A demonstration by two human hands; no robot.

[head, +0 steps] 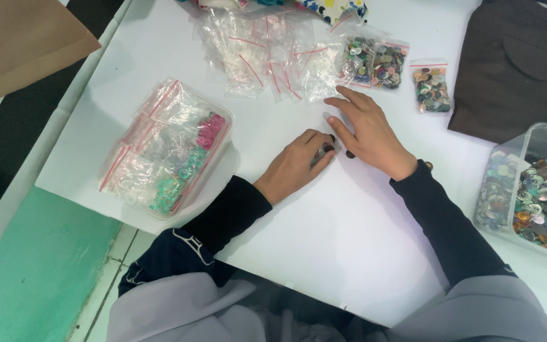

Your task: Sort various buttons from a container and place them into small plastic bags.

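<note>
My left hand (pixel 297 163) rests on the white table (pixel 349 234), fingers curled over a few small dark buttons (pixel 329 148). My right hand (pixel 367 132) lies flat just beside it, thumb touching the same spot, fingers stretched toward a pile of empty clear zip bags (pixel 267 57). One dark button (pixel 350 154) sits under the right palm's edge. Whether either hand pinches a button is hidden.
A clear tub (pixel 166 149) of bagged pink and teal buttons stands at left. Two filled button bags (pixel 375 63) and a third (pixel 432 88) lie at the back. At right is a clear tub (pixel 530 193) of mixed buttons, with dark brown cloth (pixel 520 63) behind it.
</note>
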